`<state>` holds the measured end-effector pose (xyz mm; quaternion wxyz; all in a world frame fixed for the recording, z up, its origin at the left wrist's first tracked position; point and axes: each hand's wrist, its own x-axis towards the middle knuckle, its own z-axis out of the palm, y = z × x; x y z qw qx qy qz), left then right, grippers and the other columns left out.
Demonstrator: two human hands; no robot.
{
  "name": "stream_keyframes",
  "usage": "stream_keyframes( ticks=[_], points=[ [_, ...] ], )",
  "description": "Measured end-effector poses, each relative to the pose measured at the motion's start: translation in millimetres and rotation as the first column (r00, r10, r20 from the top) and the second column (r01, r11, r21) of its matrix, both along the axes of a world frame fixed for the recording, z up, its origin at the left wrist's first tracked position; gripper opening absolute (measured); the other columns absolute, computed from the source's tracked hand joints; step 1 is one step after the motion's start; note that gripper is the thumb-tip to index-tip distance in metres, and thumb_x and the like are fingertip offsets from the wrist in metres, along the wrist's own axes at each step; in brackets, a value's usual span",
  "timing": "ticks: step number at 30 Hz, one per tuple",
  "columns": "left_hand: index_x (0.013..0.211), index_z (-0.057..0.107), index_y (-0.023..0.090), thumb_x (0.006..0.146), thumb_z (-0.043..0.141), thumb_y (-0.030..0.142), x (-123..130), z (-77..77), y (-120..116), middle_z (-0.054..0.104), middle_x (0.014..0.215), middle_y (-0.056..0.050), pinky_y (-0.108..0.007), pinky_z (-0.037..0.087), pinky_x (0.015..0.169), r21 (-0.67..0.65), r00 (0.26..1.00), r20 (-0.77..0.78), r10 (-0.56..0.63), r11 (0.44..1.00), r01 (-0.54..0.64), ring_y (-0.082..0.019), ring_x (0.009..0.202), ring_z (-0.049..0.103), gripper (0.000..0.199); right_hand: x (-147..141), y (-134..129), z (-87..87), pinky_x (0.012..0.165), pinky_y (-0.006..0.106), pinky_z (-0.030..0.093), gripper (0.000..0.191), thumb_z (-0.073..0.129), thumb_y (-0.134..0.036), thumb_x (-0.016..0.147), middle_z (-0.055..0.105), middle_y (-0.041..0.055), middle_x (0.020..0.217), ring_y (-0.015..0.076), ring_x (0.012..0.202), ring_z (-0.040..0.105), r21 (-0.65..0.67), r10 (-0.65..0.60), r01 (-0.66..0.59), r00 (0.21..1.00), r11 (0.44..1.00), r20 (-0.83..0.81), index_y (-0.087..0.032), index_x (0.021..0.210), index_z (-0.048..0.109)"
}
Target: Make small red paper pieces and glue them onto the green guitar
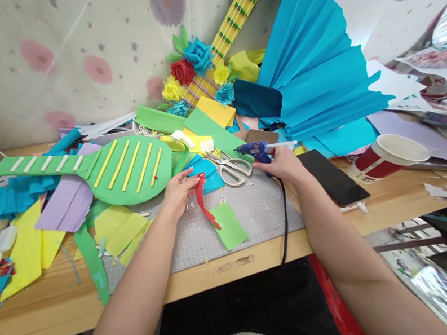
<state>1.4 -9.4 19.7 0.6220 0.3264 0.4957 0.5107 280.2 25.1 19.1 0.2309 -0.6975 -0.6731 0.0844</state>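
A narrow red strip [203,205] hangs from the pinched fingers of my left hand [179,192], its lower end near a green paper square [230,226]. My right hand [283,164] is wrapped round a blue glue gun [255,149], whose nozzle points left and whose black cord runs down over the table edge. Between my hands, grey-handled scissors [232,170] lie on the grey cutting mat [264,206]. Left of them rests a green instrument-shaped piece [130,171] with yellow strips on its body and white strips on its neck.
Behind stands a yellow guitar shape [223,41] with paper flowers, beside a pleated blue paper fan [312,61]. A black phone [332,177] and a red-and-white paper cup [388,156] are at the right. Coloured paper scraps [120,230] cover the left.
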Motion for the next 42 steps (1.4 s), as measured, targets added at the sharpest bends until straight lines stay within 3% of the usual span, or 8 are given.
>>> stream_keyframes(
  ticks=[2, 5, 7, 10, 16, 23, 34, 42],
  points=[
    [0.106, 0.054, 0.010, 0.065, 0.066, 0.008, 0.0, 0.1, -0.2, 0.069, 0.080, -0.007, -0.027, 0.052, 0.067, -0.003, 1.000, -0.011, 0.005, 1.000, -0.005, -0.013, 0.066, 0.065, 0.043, 4.9, -12.3, 17.9, 0.056, 0.030, 0.036, 0.050, 0.065, -0.062, 0.056, 0.060, 0.0102, 0.076, 0.0238, 0.071, 0.055, -0.215, -0.040, 0.073, 0.987, 0.974, 0.156, -0.017, 0.076, 0.053],
    [0.105, 0.055, 0.009, 0.063, 0.067, 0.008, -0.3, -1.7, 0.6, 0.069, 0.078, -0.007, -0.028, 0.052, 0.067, 0.002, 1.000, -0.024, 0.003, 1.000, -0.003, -0.015, 0.067, 0.066, 0.044, -4.5, -24.5, 38.7, 0.051, 0.027, 0.030, 0.039, 0.061, -0.056, 0.065, 0.054, 0.0020, 0.060, 0.0154, 0.057, 0.048, -0.459, 0.248, -0.189, 0.966, 0.868, 0.072, -0.019, 0.063, 0.048],
    [0.105, 0.055, 0.010, 0.061, 0.069, 0.009, -0.3, -4.2, 1.6, 0.069, 0.079, -0.008, -0.029, 0.053, 0.067, 0.013, 0.999, -0.034, -0.009, 1.000, 0.009, -0.016, 0.068, 0.066, 0.046, -24.3, -24.2, 44.0, 0.050, 0.025, 0.030, 0.034, 0.057, -0.052, 0.071, 0.054, 0.0004, 0.061, 0.0128, 0.057, 0.047, -0.340, 0.358, -0.378, 0.926, 0.861, -0.123, -0.019, 0.064, 0.048],
    [0.106, 0.055, 0.011, 0.060, 0.071, 0.010, 0.2, -7.1, 2.1, 0.069, 0.082, -0.008, -0.029, 0.053, 0.066, 0.037, 0.998, -0.047, -0.043, 0.998, 0.045, -0.017, 0.070, 0.067, 0.049, -65.4, -12.6, 39.2, 0.051, 0.022, 0.035, 0.025, 0.056, -0.043, 0.075, 0.057, 0.0004, 0.066, 0.0107, 0.059, 0.049, -0.143, 0.382, -0.502, 0.788, 0.853, -0.483, -0.018, 0.071, 0.055],
    [0.110, 0.054, 0.012, 0.059, 0.071, 0.010, 1.9, -4.9, -0.6, 0.070, 0.080, -0.008, -0.026, 0.052, 0.061, 0.031, 0.995, -0.072, -0.066, 0.997, 0.069, -0.015, 0.065, 0.065, 0.054, -118.0, 7.6, 11.6, 0.053, 0.020, 0.042, 0.013, 0.066, -0.028, 0.069, 0.062, 0.0002, 0.065, 0.0086, 0.059, 0.054, -0.253, 0.098, -0.503, 0.571, 0.827, -0.815, -0.017, 0.070, 0.060],
    [0.109, 0.054, 0.011, 0.059, 0.071, 0.009, 3.7, -4.2, -1.0, 0.069, 0.078, -0.006, -0.026, 0.051, 0.061, 0.022, 0.994, -0.089, -0.060, 0.998, 0.062, -0.014, 0.064, 0.065, 0.054, -115.2, 4.4, -8.4, 0.055, 0.020, 0.043, 0.022, 0.074, -0.035, 0.060, 0.063, -0.0017, 0.064, 0.0064, 0.055, 0.053, -0.199, 0.084, -0.552, 0.444, 0.810, -0.892, -0.017, 0.068, 0.062],
    [0.110, 0.054, 0.011, 0.062, 0.070, 0.013, 4.5, -2.1, -2.5, 0.068, 0.077, -0.005, -0.027, 0.052, 0.059, 0.042, 0.990, -0.121, -0.065, 0.997, 0.070, -0.014, 0.062, 0.064, 0.051, -113.6, 0.1, -1.7, 0.058, 0.021, 0.046, 0.023, 0.073, -0.033, 0.061, 0.064, -0.0012, 0.065, 0.0077, 0.058, 0.057, -0.231, 0.026, -0.604, 0.385, 0.763, -0.922, -0.016, 0.071, 0.060],
    [0.108, 0.054, 0.010, 0.063, 0.068, 0.011, 4.2, -1.8, -1.5, 0.068, 0.075, -0.005, -0.029, 0.053, 0.062, 0.040, 0.993, -0.108, -0.044, 0.998, 0.048, -0.014, 0.062, 0.064, 0.048, -112.8, 0.4, -9.0, 0.062, 0.021, 0.047, 0.021, 0.072, -0.026, 0.061, 0.066, -0.0011, 0.072, 0.0079, 0.063, 0.058, -0.122, 0.162, -0.655, 0.356, 0.746, -0.920, -0.017, 0.077, 0.061]
  ],
)
